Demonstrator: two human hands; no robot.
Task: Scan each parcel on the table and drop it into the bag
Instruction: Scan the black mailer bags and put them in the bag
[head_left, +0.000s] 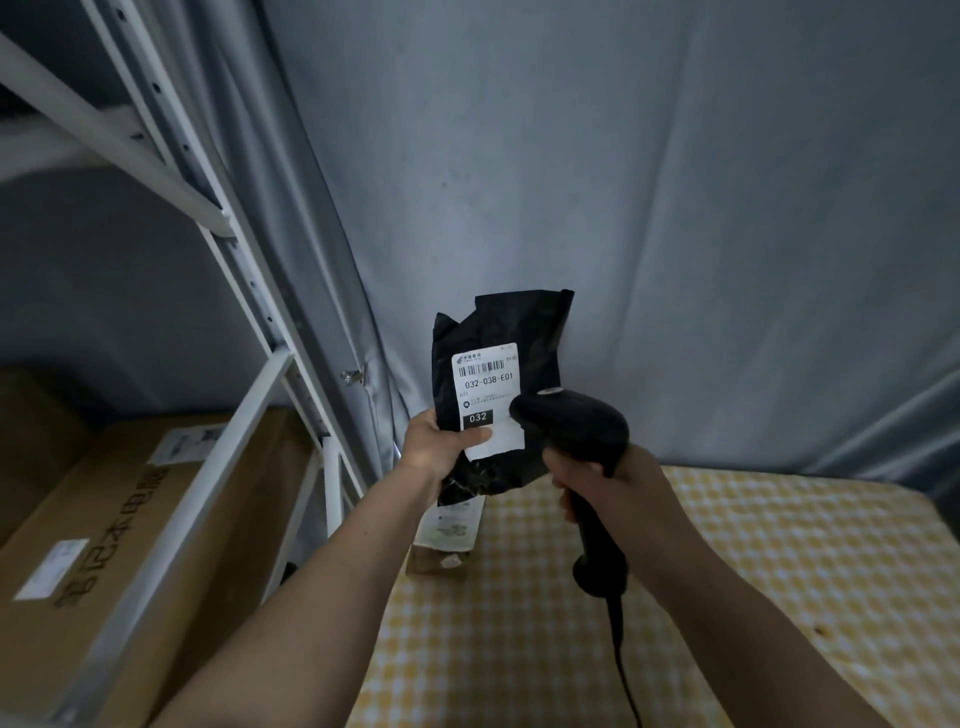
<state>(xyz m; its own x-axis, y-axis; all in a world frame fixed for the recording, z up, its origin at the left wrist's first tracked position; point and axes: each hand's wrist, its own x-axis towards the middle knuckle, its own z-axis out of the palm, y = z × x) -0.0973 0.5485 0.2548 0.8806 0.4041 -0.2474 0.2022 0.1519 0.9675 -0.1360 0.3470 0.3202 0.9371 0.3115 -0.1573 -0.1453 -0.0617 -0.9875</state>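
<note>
Along the left edge of the frame, a white perforated metal shelving rack (244, 291) is being shown rising from lower left to upper left, and large brown cardboard boxes (119, 525) with white labels and dark printed characters are being kept on its lower shelf. Behind it, a grey-blue fabric curtain (623, 182) is being seen hanging across the whole background.

Just left of centre, a crinkled black plastic mailer parcel (498, 332) is being held upright in the air by the left hand (439, 449); its lower left edge is being gripped with the fingers curled behind it and the thumb being pressed onto its white shipping label (485, 384), on which a barcode and "032-038-E01" are being displayed. Below that hand, a small brown cardboard parcel (447, 540) with a pale label is being left lying on the yellow-and-white checked tablecloth (779, 571) at the table's left edge.

Right of centre, a black handheld barcode scanner (576, 426) is being clasped firmly around its handle by the right hand (623, 488), and its head is being pointed at the label, close to the mailer's lower right side. A black cable (621, 654) is being seen trailing down from the handle toward the bottom of the frame.
</note>
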